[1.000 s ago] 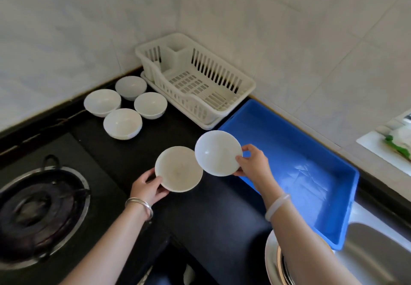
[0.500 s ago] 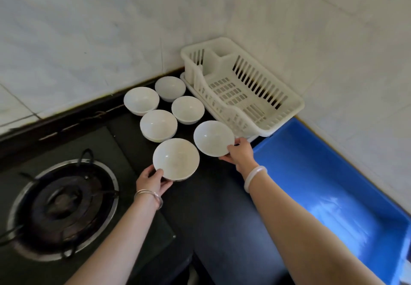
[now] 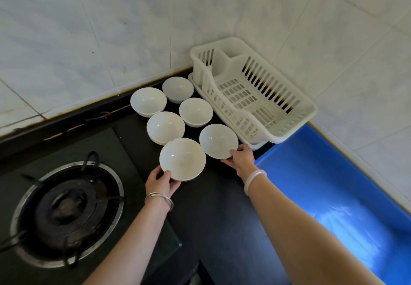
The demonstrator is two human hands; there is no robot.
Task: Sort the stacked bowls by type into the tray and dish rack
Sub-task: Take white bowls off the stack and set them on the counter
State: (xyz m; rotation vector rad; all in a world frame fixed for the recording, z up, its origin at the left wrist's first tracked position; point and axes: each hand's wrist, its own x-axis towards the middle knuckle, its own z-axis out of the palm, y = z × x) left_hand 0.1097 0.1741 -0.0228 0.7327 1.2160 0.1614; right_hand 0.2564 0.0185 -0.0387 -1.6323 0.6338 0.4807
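Both arms reach forward over the dark bench (image 3: 218, 207). I see the left hand (image 3: 161, 183) pinching the near rim of the front-left bowl (image 3: 182, 159), thumb on top. The right hand (image 3: 241, 159) pinches the near rim of the front-right bowl (image 3: 218, 140), just beside the white dish rack (image 3: 242, 120). Can't tell if either bowl touches the bench. Four more bowls (image 3: 165, 126) cluster right behind. The blue tray (image 3: 322, 184) lies right of the right forearm.

- Soft, even light is cast; shadows are faint.
- Glare is seen on the blue tray (image 3: 347, 224).
- Lines of the tiled wall (image 3: 111, 28) are bent at the edges.
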